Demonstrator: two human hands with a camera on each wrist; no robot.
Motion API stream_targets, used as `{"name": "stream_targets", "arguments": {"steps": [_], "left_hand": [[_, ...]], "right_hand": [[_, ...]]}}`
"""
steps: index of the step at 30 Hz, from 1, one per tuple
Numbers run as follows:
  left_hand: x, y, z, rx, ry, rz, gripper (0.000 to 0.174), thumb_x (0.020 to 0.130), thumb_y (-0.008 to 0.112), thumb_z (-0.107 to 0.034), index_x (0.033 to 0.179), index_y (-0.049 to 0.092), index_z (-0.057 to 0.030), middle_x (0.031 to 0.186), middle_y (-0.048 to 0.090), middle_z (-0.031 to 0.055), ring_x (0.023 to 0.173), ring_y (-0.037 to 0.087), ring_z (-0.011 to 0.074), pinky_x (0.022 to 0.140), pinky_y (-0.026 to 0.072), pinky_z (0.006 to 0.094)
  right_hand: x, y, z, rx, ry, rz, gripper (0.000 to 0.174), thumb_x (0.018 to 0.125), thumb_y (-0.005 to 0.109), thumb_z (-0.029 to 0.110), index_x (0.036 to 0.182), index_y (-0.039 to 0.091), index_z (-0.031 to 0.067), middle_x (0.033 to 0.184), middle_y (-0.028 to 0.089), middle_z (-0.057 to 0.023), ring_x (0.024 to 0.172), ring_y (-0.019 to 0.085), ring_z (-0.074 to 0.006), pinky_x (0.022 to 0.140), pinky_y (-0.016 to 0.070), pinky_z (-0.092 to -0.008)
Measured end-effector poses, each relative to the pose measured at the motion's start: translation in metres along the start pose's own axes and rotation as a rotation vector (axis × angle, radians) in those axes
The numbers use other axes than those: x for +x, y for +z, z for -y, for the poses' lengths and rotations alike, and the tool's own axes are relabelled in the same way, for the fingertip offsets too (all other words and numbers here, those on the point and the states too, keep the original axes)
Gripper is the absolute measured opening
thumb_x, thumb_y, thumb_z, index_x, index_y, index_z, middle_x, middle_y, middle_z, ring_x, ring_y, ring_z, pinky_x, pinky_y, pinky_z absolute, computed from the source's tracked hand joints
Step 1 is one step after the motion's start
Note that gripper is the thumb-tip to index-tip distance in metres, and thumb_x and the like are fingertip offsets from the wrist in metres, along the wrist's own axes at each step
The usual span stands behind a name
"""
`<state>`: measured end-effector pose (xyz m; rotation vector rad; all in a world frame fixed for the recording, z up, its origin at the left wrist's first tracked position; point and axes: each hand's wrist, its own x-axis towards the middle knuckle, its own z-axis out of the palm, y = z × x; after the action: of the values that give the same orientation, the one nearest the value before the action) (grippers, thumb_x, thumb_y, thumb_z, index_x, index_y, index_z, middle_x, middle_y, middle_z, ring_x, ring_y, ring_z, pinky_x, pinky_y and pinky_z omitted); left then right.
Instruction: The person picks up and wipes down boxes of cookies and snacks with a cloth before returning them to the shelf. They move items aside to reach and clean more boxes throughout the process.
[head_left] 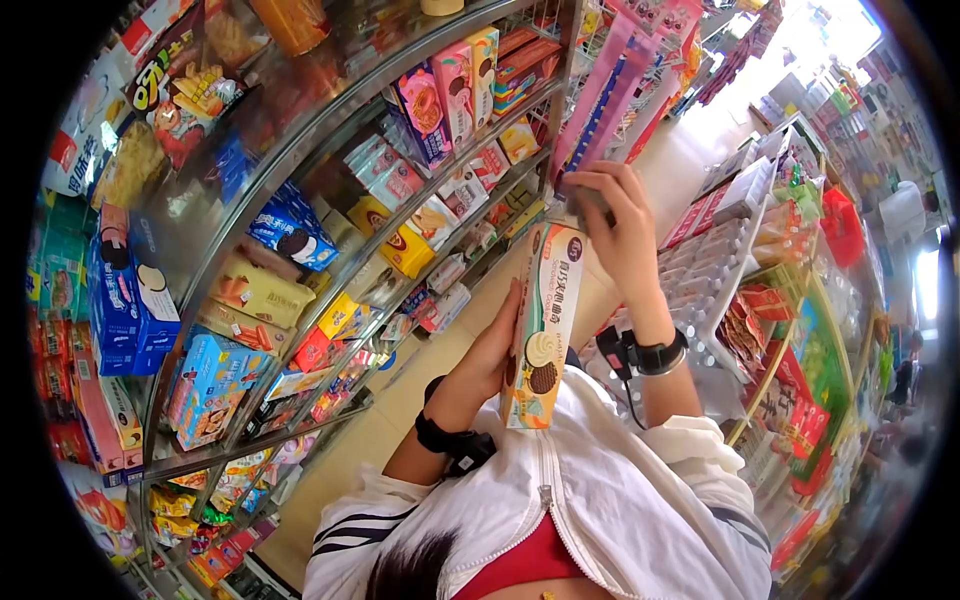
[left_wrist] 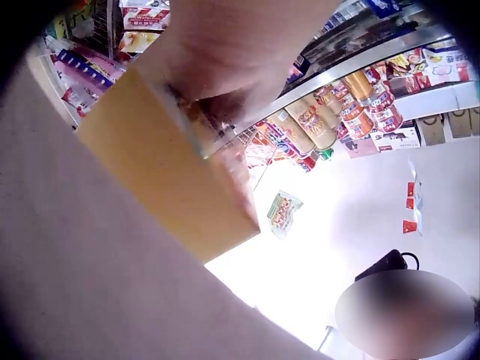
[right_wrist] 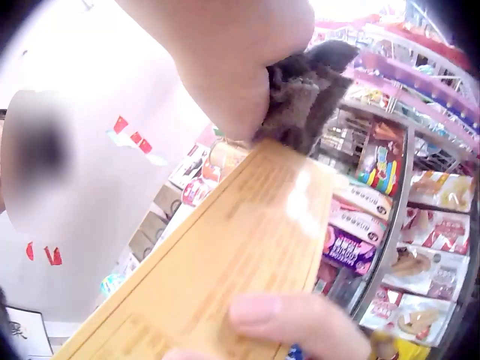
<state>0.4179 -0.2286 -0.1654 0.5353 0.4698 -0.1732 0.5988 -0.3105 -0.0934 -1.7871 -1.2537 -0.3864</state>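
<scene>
My left hand (head_left: 492,350) grips a long cookie box (head_left: 545,330), orange and white with cookie pictures, upright in front of my chest. In the right wrist view, left-hand fingers (right_wrist: 300,322) lie across the printed yellow face near its lower end. At the box's upper end my right hand (head_left: 622,225) pinches a dark grey cloth (right_wrist: 304,101), which bunches right at the top edge. The left wrist view shows a plain yellow side of the box, partly hidden by the hand and forearm.
Metal shelves (head_left: 290,165) with packaged snacks and cookie boxes rise on the left. An upright blue Oreo box (head_left: 135,300) stands near their edge. Pink packaging strips (head_left: 610,85) hang ahead, and a lower display with red packets (head_left: 790,385) stands on the right.
</scene>
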Motion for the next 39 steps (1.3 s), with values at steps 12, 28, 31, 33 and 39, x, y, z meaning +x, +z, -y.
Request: {"name": "stream_targets", "arguments": {"steps": [12, 28, 31, 33, 39], "left_hand": [[-0.008, -0.003, -0.013, -0.344, -0.065, 0.211, 0.063, 0.097, 0.039, -0.059, 0.139, 0.046, -0.0113, 0.125, 0.06, 0.0186, 0.11, 0.063, 0.0247, 0.077, 0.059, 0.0394], [0.005, 0.0, 0.003, -0.095, -0.074, 0.131, 0.057, 0.1, 0.035, -0.059, 0.123, 0.058, -0.0112, 0.099, 0.069, 0.0045, 0.084, 0.068, 0.0148, 0.076, 0.056, 0.0296], [0.002, -0.002, 0.003, -0.135, 0.061, 0.0, 0.048, 0.103, 0.033, -0.042, 0.128, 0.055, -0.0067, 0.11, 0.068, 0.0101, 0.091, 0.069, 0.0228, 0.078, 0.0574, 0.035], [-0.001, -0.003, -0.007, -0.183, 0.085, 0.04, 0.049, 0.103, 0.032, -0.041, 0.129, 0.054, -0.0062, 0.113, 0.067, 0.0114, 0.093, 0.068, 0.0236, 0.079, 0.0571, 0.0361], [-0.022, -0.001, -0.017, -0.479, -0.086, 0.202, 0.067, 0.097, 0.035, -0.057, 0.129, 0.053, -0.0015, 0.117, 0.063, 0.0144, 0.098, 0.067, 0.0241, 0.083, 0.0558, 0.0348]], "right_hand": [[-0.015, -0.035, 0.022, 0.182, 0.188, -0.025, 0.027, 0.076, 0.065, -0.005, 0.101, 0.069, 0.0045, 0.105, 0.065, -0.0125, 0.099, 0.061, -0.027, 0.087, 0.048, -0.0347], [-0.013, 0.001, -0.003, -0.012, 0.035, 0.128, 0.033, 0.071, 0.062, -0.002, 0.101, 0.07, 0.0099, 0.105, 0.061, -0.0111, 0.097, 0.057, -0.0314, 0.086, 0.0462, -0.0418], [-0.02, -0.004, -0.032, -0.016, 0.182, 0.031, 0.03, 0.074, 0.063, -0.005, 0.101, 0.069, 0.0077, 0.102, 0.06, -0.0115, 0.096, 0.057, -0.0305, 0.084, 0.047, -0.0377], [-0.022, -0.01, -0.036, 0.032, 0.272, 0.008, 0.029, 0.076, 0.064, -0.005, 0.101, 0.069, 0.007, 0.102, 0.06, -0.0112, 0.095, 0.057, -0.0301, 0.084, 0.0472, -0.0367], [-0.023, -0.023, -0.009, 0.131, 0.295, -0.021, 0.027, 0.077, 0.066, -0.005, 0.102, 0.069, 0.0055, 0.105, 0.062, -0.0113, 0.097, 0.061, -0.0244, 0.086, 0.0479, -0.0354]]}}
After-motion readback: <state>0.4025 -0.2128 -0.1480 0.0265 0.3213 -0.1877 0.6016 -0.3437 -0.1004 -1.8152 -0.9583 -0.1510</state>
